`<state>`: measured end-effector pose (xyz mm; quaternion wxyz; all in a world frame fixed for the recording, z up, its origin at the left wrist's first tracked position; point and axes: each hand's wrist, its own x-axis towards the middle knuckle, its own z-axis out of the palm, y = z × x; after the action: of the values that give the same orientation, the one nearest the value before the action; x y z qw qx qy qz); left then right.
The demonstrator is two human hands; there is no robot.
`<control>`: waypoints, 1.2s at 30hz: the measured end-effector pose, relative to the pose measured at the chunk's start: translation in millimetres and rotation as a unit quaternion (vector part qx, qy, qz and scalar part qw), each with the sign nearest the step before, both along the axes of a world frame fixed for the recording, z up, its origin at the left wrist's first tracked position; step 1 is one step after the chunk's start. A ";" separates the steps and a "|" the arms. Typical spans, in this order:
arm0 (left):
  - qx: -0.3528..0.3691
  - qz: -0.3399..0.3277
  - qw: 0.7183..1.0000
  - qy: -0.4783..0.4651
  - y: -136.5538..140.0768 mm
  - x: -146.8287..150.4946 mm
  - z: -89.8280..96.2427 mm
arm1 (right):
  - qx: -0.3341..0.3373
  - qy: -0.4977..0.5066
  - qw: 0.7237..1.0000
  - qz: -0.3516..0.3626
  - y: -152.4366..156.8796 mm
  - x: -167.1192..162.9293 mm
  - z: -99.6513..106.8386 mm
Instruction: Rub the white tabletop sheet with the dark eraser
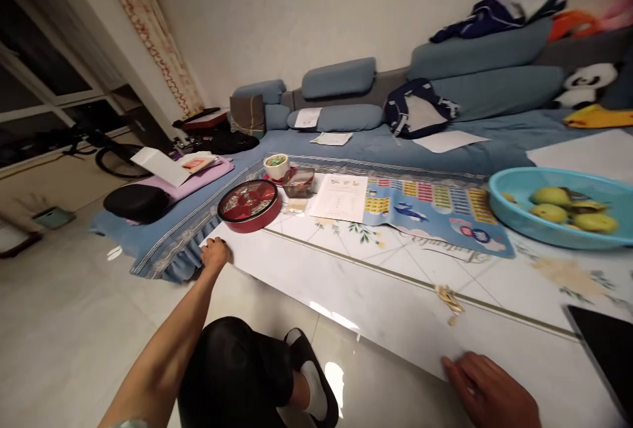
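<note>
A long white table with a marble-like pattern stands before me. My left hand is at its left front corner, fingers closed around the edge beside a round red snack tray with a clear lid. Near the front edge at the right, my right hand lies with its fingers curled in. It is slightly blurred, and the inside of its grip is hidden. Some small tan scraps lie on the tabletop beyond it. A dark flat device sits to its right.
A blue basin holds several green-yellow fruits. A printed paper, a blue learning chart, a clear brown box and a tub stand or lie along the table's back. Behind is a blue sofa.
</note>
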<state>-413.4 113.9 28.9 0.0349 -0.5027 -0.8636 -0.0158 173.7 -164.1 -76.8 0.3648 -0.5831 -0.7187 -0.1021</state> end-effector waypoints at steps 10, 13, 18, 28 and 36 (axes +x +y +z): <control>-0.011 -0.375 0.926 -0.048 -108.7 264.6 -49.0 | -0.065 0.009 0.996 -0.055 -5.7 -11.3 6.7; -0.003 -0.499 0.859 -0.112 -155.4 293.6 -46.3 | -0.095 0.025 0.992 -0.081 -13.2 -19.9 13.1; 0.001 -0.595 0.781 -0.189 -193.3 290.6 -47.7 | -0.132 0.176 0.974 -0.059 -34.6 -54.2 19.5; 0.007 -0.689 0.685 -0.236 -243.5 522.0 -70.6 | -0.108 0.341 0.899 -0.252 -76.8 -18.2 5.5; 0.010 -0.779 0.564 -0.274 -224.6 448.1 -30.9 | -0.123 0.312 0.877 -0.343 -37.7 13.5 -3.1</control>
<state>34.6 -110.7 -2.0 -0.2241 -0.9517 -0.1045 -0.1819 187.3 -201.9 -80.0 0.4374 -0.8350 -0.3293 0.0556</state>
